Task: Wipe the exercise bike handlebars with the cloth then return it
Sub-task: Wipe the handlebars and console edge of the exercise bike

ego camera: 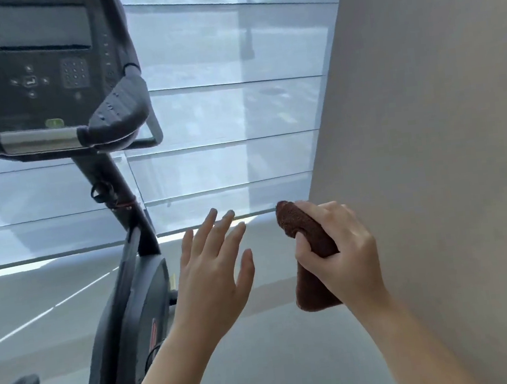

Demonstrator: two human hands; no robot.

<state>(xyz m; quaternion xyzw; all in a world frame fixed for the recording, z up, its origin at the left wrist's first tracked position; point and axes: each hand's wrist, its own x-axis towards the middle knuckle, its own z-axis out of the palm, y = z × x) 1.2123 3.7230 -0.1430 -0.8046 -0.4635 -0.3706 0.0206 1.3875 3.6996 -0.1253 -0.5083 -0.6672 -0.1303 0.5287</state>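
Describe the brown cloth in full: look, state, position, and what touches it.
The cloth is dark reddish-brown with a fuzzy, terry-like pile. It is folded or rolled into a thick bundle, tilted, with one rounded end pointing up and the other hanging below the fist. The right hand clamps its middle, thumb across the front and fingers wrapped behind. Nothing else touches it. It sits in mid-air, well below and to the right of the handlebars, beside the open, empty left hand.

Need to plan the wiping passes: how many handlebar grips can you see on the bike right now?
1: the padded grip on the bike's right side, beside the console. The left side runs out of frame, so another grip is probably hidden there.
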